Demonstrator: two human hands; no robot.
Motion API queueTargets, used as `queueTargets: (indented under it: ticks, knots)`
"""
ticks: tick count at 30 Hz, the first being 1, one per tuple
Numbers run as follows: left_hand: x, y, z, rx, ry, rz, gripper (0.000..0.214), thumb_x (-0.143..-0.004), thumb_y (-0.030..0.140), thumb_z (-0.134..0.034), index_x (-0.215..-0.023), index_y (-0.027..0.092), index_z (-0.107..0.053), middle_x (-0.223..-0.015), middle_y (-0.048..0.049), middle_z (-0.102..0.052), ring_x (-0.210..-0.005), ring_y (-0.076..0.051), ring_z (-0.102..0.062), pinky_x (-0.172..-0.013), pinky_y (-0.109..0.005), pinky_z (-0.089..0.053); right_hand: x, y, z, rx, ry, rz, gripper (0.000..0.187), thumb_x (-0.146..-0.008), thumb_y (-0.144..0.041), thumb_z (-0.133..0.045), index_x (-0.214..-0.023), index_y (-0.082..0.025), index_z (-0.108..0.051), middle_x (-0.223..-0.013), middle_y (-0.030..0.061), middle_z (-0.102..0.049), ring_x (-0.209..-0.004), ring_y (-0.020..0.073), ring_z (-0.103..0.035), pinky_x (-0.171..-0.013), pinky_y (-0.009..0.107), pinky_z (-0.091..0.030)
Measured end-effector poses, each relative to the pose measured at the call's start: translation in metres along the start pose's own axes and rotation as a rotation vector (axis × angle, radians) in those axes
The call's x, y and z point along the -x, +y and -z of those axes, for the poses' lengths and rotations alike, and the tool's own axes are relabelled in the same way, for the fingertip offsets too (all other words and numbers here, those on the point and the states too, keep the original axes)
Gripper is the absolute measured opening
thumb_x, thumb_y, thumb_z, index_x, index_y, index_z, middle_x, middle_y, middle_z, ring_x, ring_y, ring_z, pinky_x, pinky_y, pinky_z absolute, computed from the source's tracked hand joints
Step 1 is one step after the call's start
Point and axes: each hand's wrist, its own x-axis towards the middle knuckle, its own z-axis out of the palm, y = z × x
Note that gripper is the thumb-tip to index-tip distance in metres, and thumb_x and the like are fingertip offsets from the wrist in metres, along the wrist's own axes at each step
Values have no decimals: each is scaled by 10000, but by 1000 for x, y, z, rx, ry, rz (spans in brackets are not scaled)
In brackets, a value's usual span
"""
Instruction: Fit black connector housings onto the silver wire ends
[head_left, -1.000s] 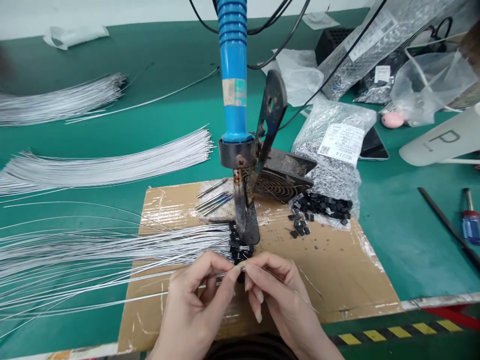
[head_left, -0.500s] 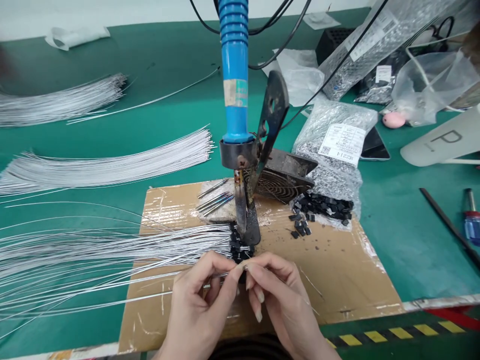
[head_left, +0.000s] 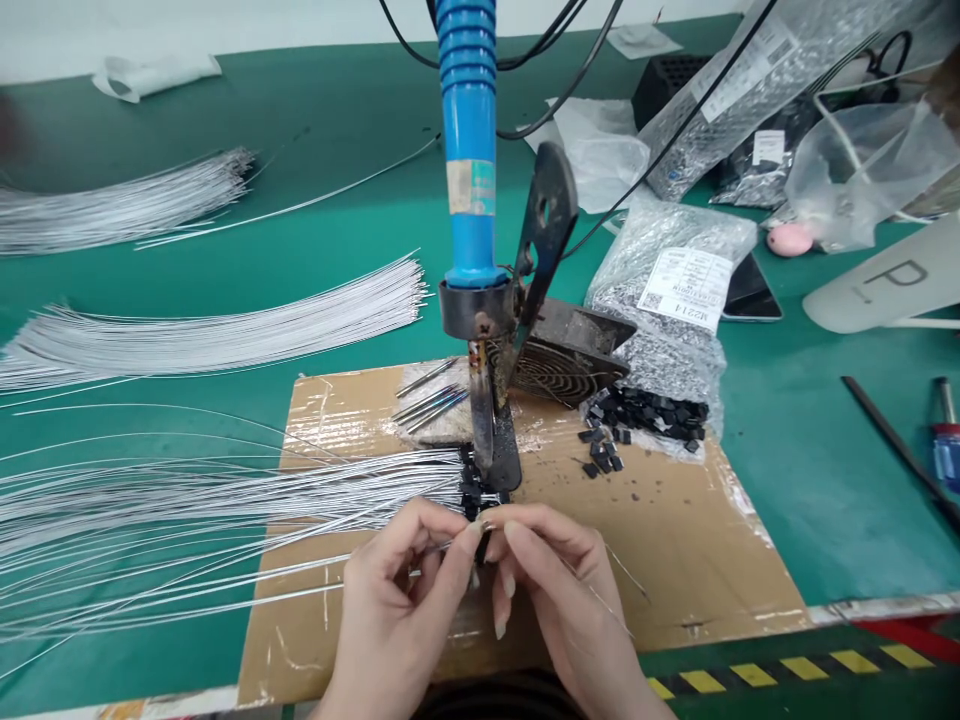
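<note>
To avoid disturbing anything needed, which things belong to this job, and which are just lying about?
Apparently in the job:
wires
small black pieces
blue-handled tool
cardboard

Seemingly just lying about:
phone
pink object
P-marked cup
screwdriver

"What's at your hands?"
"My left hand (head_left: 405, 605) pinches a small piece (head_left: 487, 525); my right hand (head_left: 566, 590) is just beside; silvery wires (head_left: 360, 485) spread leftward; a blue-handled iron (head_left: 469, 235) stands beyond."

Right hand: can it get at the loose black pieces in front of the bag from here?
Likely yes: only speckled cardboard shows between the right hand and the loose black pieces; the blue-handled tool stands left of that path.
</note>
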Motion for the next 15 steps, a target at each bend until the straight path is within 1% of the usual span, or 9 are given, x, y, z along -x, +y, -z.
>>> queueTargets:
  ticks: [2, 8, 15]
  knots:
    - [0, 1, 0, 4, 9, -1, 206, -933, 328, -711, -762, 213, -711, -632, 40, -638, -564, -107, -496, -549, -232, -344, 1, 0, 1, 47, -2, 15, 189, -928, -400, -819, -979, -226, -872, -761, 1, -745, -482, 73, -661, -511, 184, -549]
    - [0, 1, 0, 14, 32, -16, 186, -909, 303, -726, -751, 206, -725, -631, 29, -660, -544, -107, -485, -539, -240, -339, 1, 0, 2, 90, 22, 37, 117, -911, -348, -842, -909, -234, -868, -711, -14, -725, -496, 82, -655, -505, 186, -566]
    - [2, 2, 1, -19, 48, -43, 200, -901, 306, -729, -722, 218, -745, -632, 25, -654, -553, -111, -495, -533, -244, -328, 1, -3, 2, 76, 15, 14, 151, -899, -350, -854, -852, -206, -849, -673, -24, -687, -493, 79, -636, -504, 185, -554]
